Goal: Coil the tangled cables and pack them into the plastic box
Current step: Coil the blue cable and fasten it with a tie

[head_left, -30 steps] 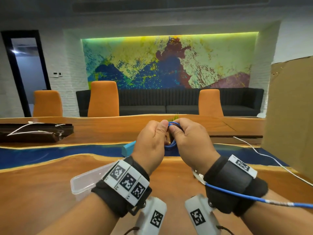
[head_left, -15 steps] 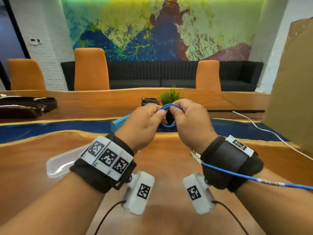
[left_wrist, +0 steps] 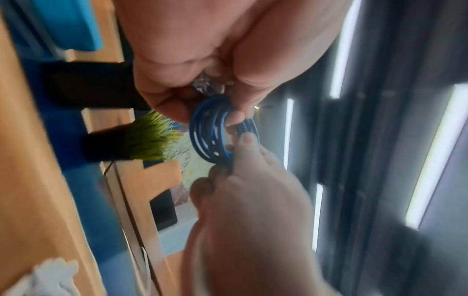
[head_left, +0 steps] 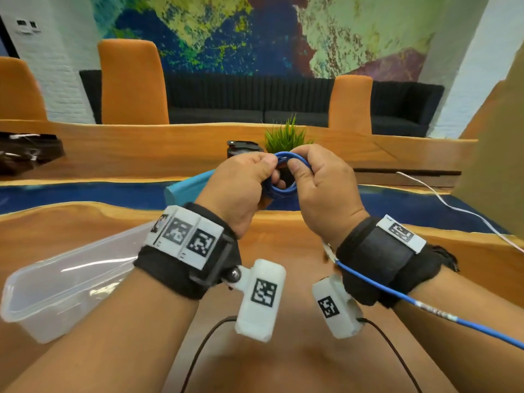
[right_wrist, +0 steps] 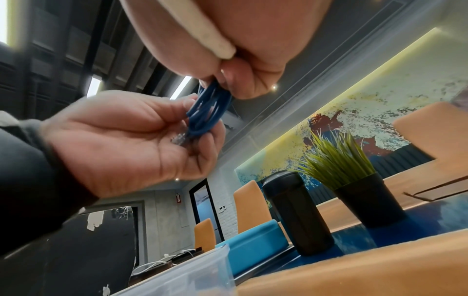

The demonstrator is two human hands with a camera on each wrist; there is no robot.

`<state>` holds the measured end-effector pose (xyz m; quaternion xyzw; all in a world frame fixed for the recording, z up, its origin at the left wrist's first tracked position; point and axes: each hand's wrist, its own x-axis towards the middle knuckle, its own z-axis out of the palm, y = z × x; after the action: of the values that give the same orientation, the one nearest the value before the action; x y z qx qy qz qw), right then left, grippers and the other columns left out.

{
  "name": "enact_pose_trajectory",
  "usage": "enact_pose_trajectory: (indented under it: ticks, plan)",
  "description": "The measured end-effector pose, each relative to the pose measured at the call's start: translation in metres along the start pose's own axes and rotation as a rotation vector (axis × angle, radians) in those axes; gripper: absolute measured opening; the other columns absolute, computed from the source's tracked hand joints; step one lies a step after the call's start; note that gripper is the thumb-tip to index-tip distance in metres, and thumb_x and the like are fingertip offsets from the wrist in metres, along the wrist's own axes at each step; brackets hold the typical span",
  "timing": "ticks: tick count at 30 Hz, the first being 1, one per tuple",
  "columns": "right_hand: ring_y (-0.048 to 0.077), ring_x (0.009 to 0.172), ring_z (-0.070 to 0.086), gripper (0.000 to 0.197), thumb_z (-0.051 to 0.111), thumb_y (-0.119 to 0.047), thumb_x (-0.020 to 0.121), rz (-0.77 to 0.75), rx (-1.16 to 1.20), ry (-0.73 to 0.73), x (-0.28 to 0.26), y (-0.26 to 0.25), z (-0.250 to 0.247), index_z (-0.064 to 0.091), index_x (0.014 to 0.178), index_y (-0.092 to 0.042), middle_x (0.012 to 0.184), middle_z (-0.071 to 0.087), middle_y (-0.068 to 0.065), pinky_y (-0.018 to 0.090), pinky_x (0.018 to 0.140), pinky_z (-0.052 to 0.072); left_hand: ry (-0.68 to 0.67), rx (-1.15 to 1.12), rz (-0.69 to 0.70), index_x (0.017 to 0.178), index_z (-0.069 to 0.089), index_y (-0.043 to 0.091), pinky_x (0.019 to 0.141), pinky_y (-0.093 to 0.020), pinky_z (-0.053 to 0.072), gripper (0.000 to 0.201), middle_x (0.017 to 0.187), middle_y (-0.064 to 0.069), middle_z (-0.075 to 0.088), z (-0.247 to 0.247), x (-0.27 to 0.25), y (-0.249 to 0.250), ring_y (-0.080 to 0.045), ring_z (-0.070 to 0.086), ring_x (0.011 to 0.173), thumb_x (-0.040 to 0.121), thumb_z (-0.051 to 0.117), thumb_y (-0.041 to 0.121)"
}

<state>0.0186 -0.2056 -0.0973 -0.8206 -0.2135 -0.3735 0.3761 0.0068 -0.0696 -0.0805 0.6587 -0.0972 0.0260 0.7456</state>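
A small coil of blue cable [head_left: 283,177] [left_wrist: 212,136] [right_wrist: 207,112] is held up above the table between both hands. My left hand [head_left: 241,185] pinches one side of the coil, its clear plug [right_wrist: 179,139] lying against the palm. My right hand [head_left: 317,182] pinches the other side with thumb and fingers. The cable's free length [head_left: 425,307] trails from under the right wrist off to the right. The clear plastic box [head_left: 56,282] stands open on the wooden table at the lower left, below my left forearm.
A white cable [head_left: 453,205] lies across the table at the right, near a cardboard sheet [head_left: 493,154]. Behind the hands stand a potted green plant [head_left: 286,134], a black tumbler [right_wrist: 296,212] and a blue box [head_left: 187,188]. Orange chairs line the far side.
The head view has tilted down and closer, so the box and forearms show more. Both hands keep the blue coil, now with the loop opened wider between them.
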Motion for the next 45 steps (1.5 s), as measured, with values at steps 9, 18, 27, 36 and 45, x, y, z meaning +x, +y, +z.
enact_pose_trajectory:
  ticks: [9, 18, 27, 36, 45]
  plan:
    - [0.013, 0.092, 0.062, 0.031, 0.062, -0.019, 0.093, 0.095, 0.126, -0.050, 0.009, 0.008, 0.005, 0.061, 0.124, -0.016, 0.101, 0.066, -0.002, 0.034, 0.085, 0.052, 0.148, 0.098, 0.232, 0.075, 0.056, 0.017, 0.066, -0.031, 0.041, 0.026, 0.065, 0.002, 0.051, -0.002, 0.025, -0.014, -0.015, 0.049, 0.067, 0.097, 0.044, 0.026]
    - [0.003, 0.051, 0.045, 0.020, 0.049, -0.022, 0.101, 0.263, -0.061, -0.488, -0.012, 0.034, -0.019, 0.064, 0.093, -0.031, 0.067, 0.057, -0.003, 0.020, 0.051, 0.038, 0.467, 0.397, 0.474, 0.082, 0.058, 0.025, 0.064, -0.032, 0.040, 0.026, 0.072, 0.002, 0.052, -0.081, 0.039, 0.022, -0.016, 0.050, 0.070, 0.102, 0.041, 0.024]
    - [0.010, 0.065, 0.060, 0.020, 0.056, -0.027, 0.098, 0.399, -0.213, -0.723, 0.007, 0.029, -0.021, 0.070, 0.086, -0.022, 0.072, 0.067, -0.006, 0.028, 0.067, 0.051, 0.548, 0.059, 0.493, 0.082, 0.061, 0.024, 0.068, -0.037, 0.041, 0.026, 0.067, 0.007, 0.050, -0.104, 0.029, 0.044, -0.016, 0.052, 0.072, 0.098, 0.041, 0.028]
    - [0.002, 0.064, 0.059, 0.013, 0.062, -0.023, 0.093, 0.457, 0.254, -0.009, 0.032, 0.015, -0.050, 0.075, 0.095, -0.021, 0.080, 0.067, -0.010, 0.022, 0.063, 0.044, 0.304, -0.065, 0.368, 0.087, 0.062, 0.017, 0.066, -0.034, 0.039, 0.031, 0.062, 0.007, 0.046, -0.073, 0.025, 0.039, -0.012, 0.046, 0.063, 0.105, 0.038, 0.023]
    - [0.011, 0.061, 0.060, 0.022, 0.044, -0.017, 0.103, 0.461, 0.615, 0.124, 0.042, 0.005, -0.054, 0.065, 0.100, -0.014, 0.082, 0.060, 0.008, 0.028, 0.063, 0.061, 0.027, -0.286, 0.203, 0.096, 0.060, 0.011, 0.057, -0.022, 0.042, 0.028, 0.065, 0.002, 0.045, -0.045, 0.010, 0.039, -0.009, 0.043, 0.060, 0.106, 0.037, 0.022]
